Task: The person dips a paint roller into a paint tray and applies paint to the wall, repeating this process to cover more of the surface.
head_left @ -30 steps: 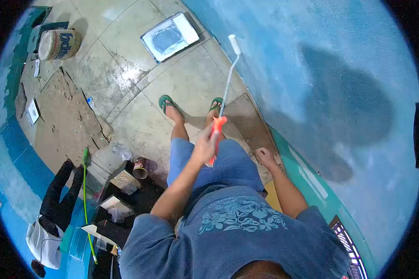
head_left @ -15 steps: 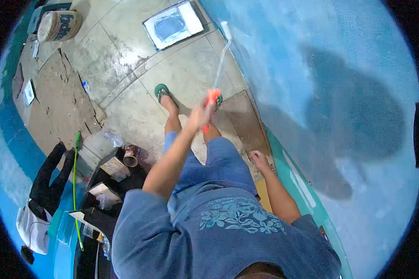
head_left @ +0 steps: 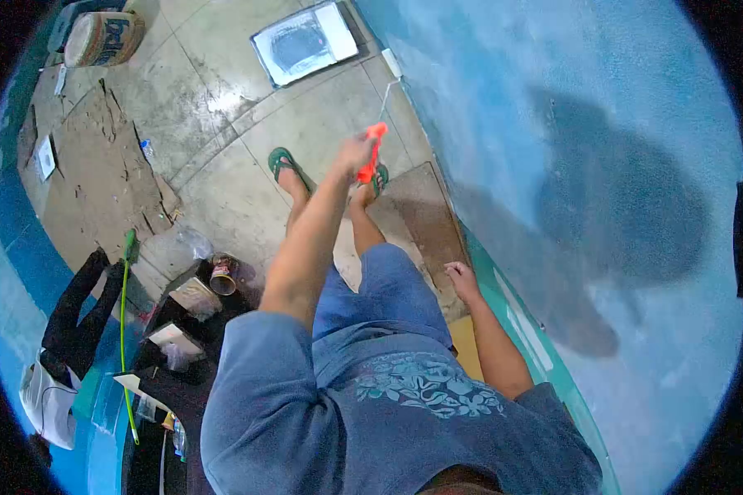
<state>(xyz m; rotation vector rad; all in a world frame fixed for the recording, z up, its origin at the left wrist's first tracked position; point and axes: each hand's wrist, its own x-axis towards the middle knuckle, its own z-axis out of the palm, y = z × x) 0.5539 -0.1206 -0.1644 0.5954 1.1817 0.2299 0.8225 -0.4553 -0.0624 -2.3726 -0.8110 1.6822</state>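
Observation:
My left hand (head_left: 357, 157) is closed around the orange handle of a paint roller (head_left: 373, 155). The roller's thin metal rod runs up and away to a white roller sleeve (head_left: 392, 63), which overlaps the foot of the blue wall (head_left: 504, 99). Just left of that sleeve, on the floor, lies a paint tray (head_left: 343, 33) with white paint smears and a darker middle. My right hand (head_left: 464, 283) hangs low beside the wall, fingers loosely curled and apart, nothing visible in it.
A labelled bucket (head_left: 103, 40) stands far left near flattened cardboard (head_left: 99, 169). A brown board (head_left: 429, 210) lies by the wall. Left of me are a dark table (head_left: 198, 326) with a tin can (head_left: 224, 276), a green-handled broom (head_left: 124, 330), and dark trousers with a white chair (head_left: 49, 404).
My left hand has moved up and forward with the roller, away from my body. The roller sleeve has shifted slightly left and down the view. My right hand has barely moved.

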